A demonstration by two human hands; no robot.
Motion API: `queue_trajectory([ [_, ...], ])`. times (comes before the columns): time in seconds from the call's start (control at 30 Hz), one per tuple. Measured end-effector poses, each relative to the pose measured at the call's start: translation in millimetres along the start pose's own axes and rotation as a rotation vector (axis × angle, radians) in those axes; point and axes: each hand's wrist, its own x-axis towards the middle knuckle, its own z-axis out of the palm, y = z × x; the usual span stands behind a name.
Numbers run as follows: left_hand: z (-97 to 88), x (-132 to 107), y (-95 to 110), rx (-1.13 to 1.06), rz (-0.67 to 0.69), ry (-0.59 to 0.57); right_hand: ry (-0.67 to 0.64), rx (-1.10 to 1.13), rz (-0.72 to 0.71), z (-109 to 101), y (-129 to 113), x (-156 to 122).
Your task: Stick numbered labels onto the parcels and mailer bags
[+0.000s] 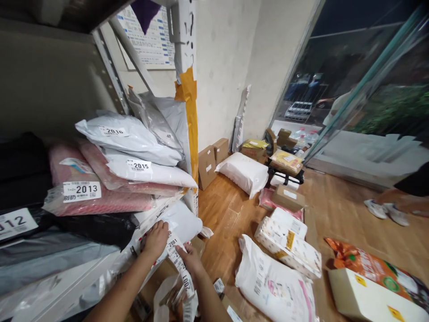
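My right hand pinches a long strip of white number labels printed "2001", which hangs down below it. My left hand is just left of the strip, its fingers bent over a pale plastic mailer on the lower shelf; the fingertips are partly hidden. Above my hands lie a white mailer labelled 2015, another labelled 2016 and a pink bubble-wrapped parcel labelled 2013. Beneath the hands, the rest of the strip hangs over a crumpled clear plastic bag.
A metal shelf post with orange tape stands close ahead. Across the wooden floor lie a big white sack, a patterned box, a white parcel and a cream box. A person's white shoes are near the glass door.
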Motion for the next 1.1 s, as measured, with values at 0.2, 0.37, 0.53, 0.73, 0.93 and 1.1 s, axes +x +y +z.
queue_trajectory([
  [0.2, -1.2, 5.4, -5.6, 0.005, -0.051, -0.004, -0.004, 0.041, 0.057, -46.2, 0.1, -35.3],
  [0.37, -12.0, -10.5, 14.9, -0.157, -0.14, 0.144, 0.15, 0.083, -0.055, -92.6, -22.7, -76.9],
  [0.53, -16.8, -59.7, 98.2, -1.202, 0.282, -0.237, 0.281, 0.118, -0.185, -114.3, -83.8, -115.9],
  [0.73, -23.9, -100.3, 189.0, -1.497, 0.241, -0.046, 0.663, 0.053, -0.341, -139.7, -143.5, -174.2],
  [0.93, -37.6, -110.4, 251.1, -1.487, 0.382, -0.382, 0.931, 0.293, -0.455, -178.8, -160.7, -241.4],
  [1.1, -68.7, -114.7, 321.9, -1.718, 0.479, -0.938, 0.954, 0.236, -0.612, -262.4, -190.7, -285.6],
])
